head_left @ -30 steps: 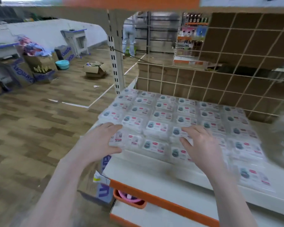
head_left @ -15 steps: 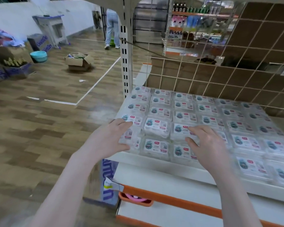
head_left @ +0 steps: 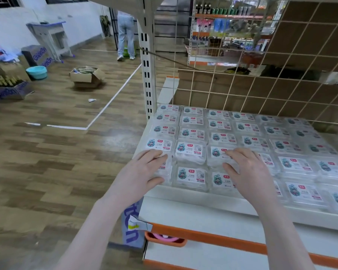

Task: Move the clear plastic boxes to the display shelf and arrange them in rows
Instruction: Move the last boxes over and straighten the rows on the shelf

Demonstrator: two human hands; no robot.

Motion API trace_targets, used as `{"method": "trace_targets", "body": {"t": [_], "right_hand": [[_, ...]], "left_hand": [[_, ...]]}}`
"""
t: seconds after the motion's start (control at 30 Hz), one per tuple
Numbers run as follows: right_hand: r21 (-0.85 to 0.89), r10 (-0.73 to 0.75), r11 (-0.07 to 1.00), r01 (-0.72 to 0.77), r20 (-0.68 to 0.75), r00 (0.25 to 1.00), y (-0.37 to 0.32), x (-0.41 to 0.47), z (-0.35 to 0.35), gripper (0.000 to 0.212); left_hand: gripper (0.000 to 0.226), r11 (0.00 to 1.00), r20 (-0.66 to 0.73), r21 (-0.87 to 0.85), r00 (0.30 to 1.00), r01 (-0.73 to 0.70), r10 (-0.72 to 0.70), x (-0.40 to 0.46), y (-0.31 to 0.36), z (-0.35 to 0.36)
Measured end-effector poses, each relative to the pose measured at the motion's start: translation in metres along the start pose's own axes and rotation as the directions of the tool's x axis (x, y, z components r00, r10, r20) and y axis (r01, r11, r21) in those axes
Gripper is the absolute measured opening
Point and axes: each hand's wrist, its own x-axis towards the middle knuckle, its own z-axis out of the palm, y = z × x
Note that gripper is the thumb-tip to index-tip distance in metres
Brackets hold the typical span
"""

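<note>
Now | your left hand [head_left: 144,172] and right hand [head_left: 248,170] have slid forward, fingers flat on clear plastic boxes [head_left: 191,152], gripping nothing | display shelf [head_left: 193,197] rows nearly squared.

A shop is indicated: a display shelf [head_left: 193,199] is stocked with labelled clear plastic boxes [head_left: 191,152], stocked shelving [head_left: 222,16] is seen at one o'clock, and cartons [head_left: 86,77] at ten o'clock.

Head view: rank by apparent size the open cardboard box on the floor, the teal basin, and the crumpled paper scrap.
1. Open cardboard box, largest.
2. Teal basin, clearly smaller.
3. Paper scrap, smallest, though it lies nearer the camera.
</note>
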Motion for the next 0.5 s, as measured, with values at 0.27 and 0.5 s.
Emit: {"method": "trace_targets", "body": {"t": [0.27,0.5], "right_hand": [[-0.019,0.006,1.0,-0.006,0.007,1.0,-0.0004,-0.0022,0.0002,0.033],[-0.002,0.053,0.999,-0.052,0.039,0.998,-0.0052,-0.0061,-0.0062,0.033]], "left_hand": [[0.054,1.0,0.045,-0.021,0.999,-0.005,0.006,0.0008,0.0064,-0.0007],[0.056,1.0,0.025,-0.009,1.0,0.009,-0.009,-0.0022,0.0078,0.0022]]}}
